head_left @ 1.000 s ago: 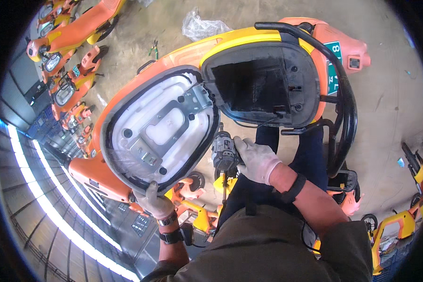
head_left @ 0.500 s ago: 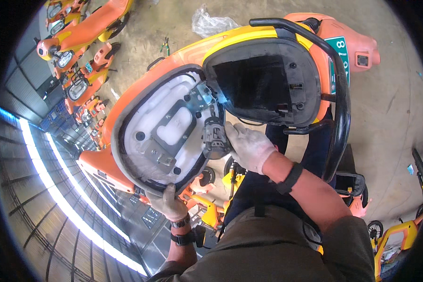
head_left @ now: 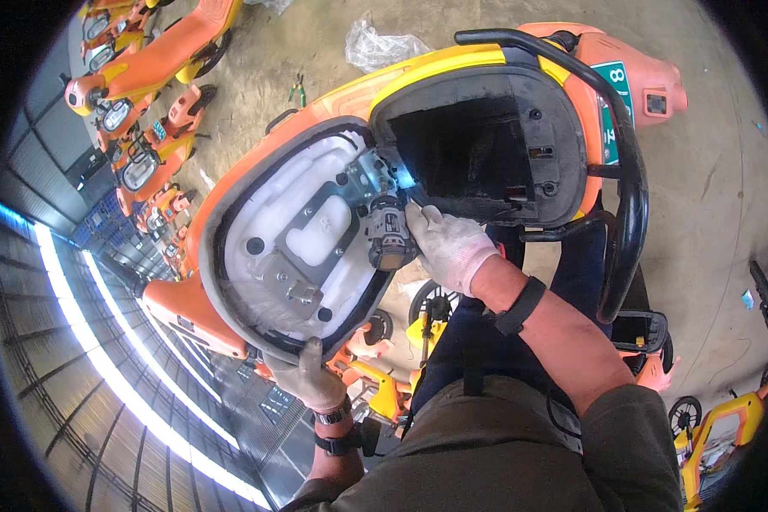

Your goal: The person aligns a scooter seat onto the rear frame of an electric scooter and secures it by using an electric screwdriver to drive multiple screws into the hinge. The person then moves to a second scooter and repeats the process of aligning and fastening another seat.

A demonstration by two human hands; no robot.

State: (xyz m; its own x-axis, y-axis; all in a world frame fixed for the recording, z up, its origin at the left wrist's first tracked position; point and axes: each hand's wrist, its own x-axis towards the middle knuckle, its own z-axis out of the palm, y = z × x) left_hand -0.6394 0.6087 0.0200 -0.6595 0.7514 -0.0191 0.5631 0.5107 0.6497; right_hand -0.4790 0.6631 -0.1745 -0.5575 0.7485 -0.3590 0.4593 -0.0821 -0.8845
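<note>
An orange and yellow scooter (head_left: 333, 101) lies across the view, its oval seat lid (head_left: 264, 213) flipped open, showing a white underside with a grey metal plate (head_left: 303, 258). My right hand (head_left: 445, 243), in a pale glove, is closed on a grey cordless drill (head_left: 386, 232), whose front end reaches the metal hinge bracket (head_left: 375, 171) between lid and seat compartment; a bluish light falls there. My left hand (head_left: 307, 380), also gloved, grips the lid's lower rim. The dark compartment (head_left: 461, 145) is at right, edged by a black tubular rail (head_left: 625, 196).
More orange and yellow scooters (head_left: 132, 60) line the upper left and lower right (head_left: 721, 427). Crumpled clear plastic (head_left: 384, 43) and green-handled pliers (head_left: 299, 90) lie on the concrete floor (head_left: 704, 188) beyond the scooter.
The drill in my right hand has moved up from below the lid to the hinge bracket, where bluish light now shows. My left hand still holds the rim; the view has shifted slightly.
</note>
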